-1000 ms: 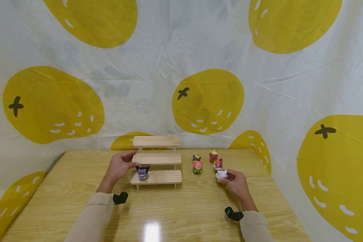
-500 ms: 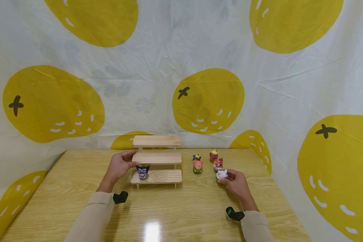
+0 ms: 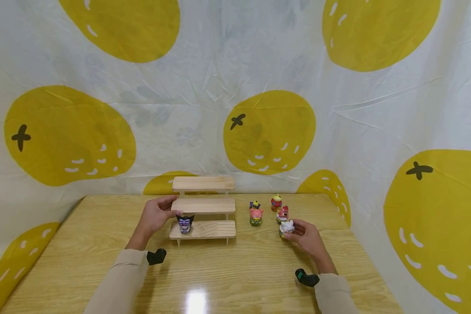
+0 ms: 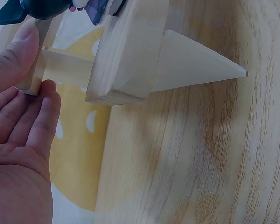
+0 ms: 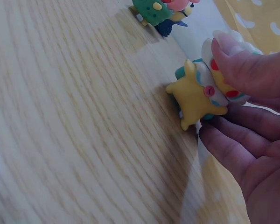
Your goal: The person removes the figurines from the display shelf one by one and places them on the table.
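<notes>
My left hand point(image 3: 155, 214) pinches the left end of the middle tier of a wooden three-step display stand point(image 3: 206, 205). The thumb lies on top of that board and the fingers are under it, as the left wrist view shows. On the lowest tier's left side stands a dark-eared figurine point(image 3: 185, 224) with a purple bow. To the right of the stand, my right hand point(image 3: 307, 239) grips a white-headed figurine point(image 3: 287, 227) between thumb and fingers. In the right wrist view this figurine has a yellow body point(image 5: 193, 100), close to or on the tabletop; contact cannot be told.
Just behind the held figurine stand a red-and-white figurine point(image 3: 283, 214) and a yellow-headed one in red point(image 3: 276, 202). Nearer the display stand are a pink figurine point(image 3: 255, 216) and a blue-and-yellow one point(image 3: 254, 204). A lemon-print cloth point(image 3: 204, 139) hangs behind the wooden table point(image 3: 235, 279).
</notes>
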`<state>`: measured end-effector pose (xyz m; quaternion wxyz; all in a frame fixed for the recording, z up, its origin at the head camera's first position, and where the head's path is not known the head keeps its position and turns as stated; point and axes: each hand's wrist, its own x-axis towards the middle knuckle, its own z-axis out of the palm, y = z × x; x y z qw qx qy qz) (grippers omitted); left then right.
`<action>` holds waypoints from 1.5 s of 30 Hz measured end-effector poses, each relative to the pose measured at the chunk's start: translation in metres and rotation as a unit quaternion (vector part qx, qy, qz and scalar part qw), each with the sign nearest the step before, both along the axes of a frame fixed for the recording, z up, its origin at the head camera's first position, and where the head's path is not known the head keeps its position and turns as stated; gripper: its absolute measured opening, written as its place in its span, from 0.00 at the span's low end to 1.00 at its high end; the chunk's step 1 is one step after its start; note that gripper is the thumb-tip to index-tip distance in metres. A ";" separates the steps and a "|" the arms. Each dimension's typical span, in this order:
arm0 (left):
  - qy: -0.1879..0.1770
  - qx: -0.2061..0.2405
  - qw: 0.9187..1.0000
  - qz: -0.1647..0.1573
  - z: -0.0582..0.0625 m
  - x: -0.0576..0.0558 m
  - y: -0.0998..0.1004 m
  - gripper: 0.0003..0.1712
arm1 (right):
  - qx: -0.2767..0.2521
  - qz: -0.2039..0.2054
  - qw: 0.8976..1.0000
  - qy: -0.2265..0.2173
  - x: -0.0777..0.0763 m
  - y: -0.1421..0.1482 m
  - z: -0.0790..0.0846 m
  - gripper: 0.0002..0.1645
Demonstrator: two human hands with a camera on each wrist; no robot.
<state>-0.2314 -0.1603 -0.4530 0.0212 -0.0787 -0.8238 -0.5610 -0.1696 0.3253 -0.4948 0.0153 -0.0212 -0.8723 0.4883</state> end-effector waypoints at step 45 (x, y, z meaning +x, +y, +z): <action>-0.010 -0.017 1.000 0.011 0.001 -0.003 0.000 0.33 | -0.142 0.047 0.984 0.102 0.015 -0.067 0.040 0.16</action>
